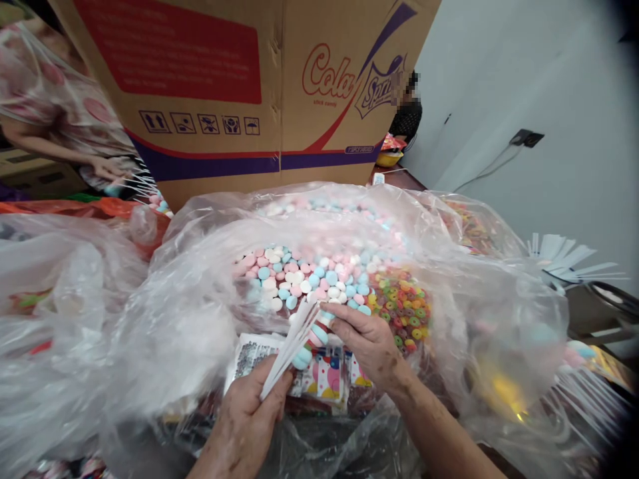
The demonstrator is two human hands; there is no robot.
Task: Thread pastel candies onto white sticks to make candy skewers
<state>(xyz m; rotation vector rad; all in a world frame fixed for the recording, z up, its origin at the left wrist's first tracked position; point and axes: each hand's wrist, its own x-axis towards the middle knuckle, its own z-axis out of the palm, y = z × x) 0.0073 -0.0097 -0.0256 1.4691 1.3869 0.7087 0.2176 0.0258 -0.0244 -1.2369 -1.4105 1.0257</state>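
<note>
Sticks (288, 352) in left hand (249, 409); right hand (372, 346) at their tips.

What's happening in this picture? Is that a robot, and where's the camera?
No robot here! You see a person's left hand and right hand, both bare. The camera is worn on that person's head, looking forward and down. The left hand holds some thin white strips; the right hand is at their upper ends. Beyond them are round pastel sweets, with colourful little rings to the right and clear plastic around. A big cardboard box stands behind.
</note>
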